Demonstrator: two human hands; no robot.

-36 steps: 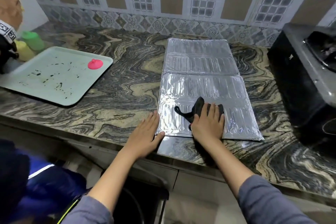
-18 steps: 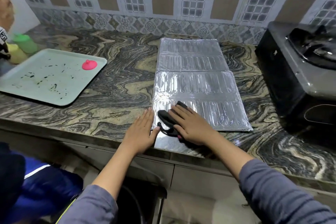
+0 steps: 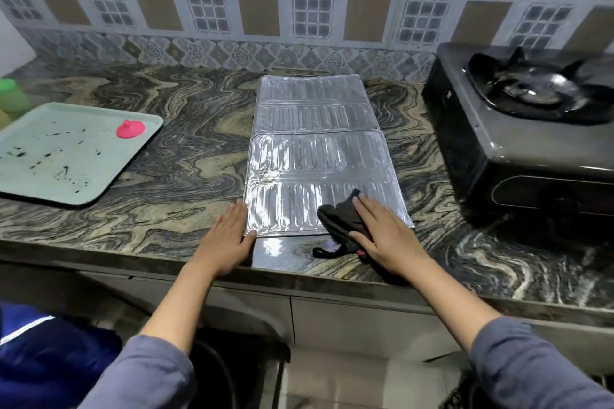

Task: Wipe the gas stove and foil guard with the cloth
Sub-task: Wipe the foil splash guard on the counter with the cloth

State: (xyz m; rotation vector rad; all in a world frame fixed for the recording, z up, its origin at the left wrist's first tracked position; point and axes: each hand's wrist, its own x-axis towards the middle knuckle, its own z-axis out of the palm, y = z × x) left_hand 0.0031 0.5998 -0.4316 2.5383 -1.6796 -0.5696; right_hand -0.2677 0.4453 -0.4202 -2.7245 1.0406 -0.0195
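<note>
Fingers (image 3: 367, 209) of the right hand (image 3: 388, 239) are straight and close together, pressed flat on the crumpled black cloth (image 3: 339, 217), not curled round it. The cloth sits on the near-right corner of the embossed silver foil guard (image 3: 315, 156), part of it spilling over the near edge, with a thin loop lying on the swirly dark marble worktop (image 3: 166, 209). The left hand (image 3: 229, 239) is palm down on the worktop, fingers straight and together just beside the guard's near-left corner, thumb touching that corner; it looks like it is bracing the sheet. The guard lies flat, two panels, with its long axis running near to far, so most of the foil lies far of the cloth and to its left. Judged step: wiping the near panel, so strokes need to go far and left from here. The black single-burner gas stove (image 3: 531, 129) is to the right and farther back, well apart from the cloth; the right hand is the nearer one. Risk: thin foil may buckle or slide under pressure. At left are a pale green tray (image 3: 40, 156) with dark specks, a pink lid (image 3: 129, 129) on it and a green bottle (image 3: 13, 93) behind it.
</note>
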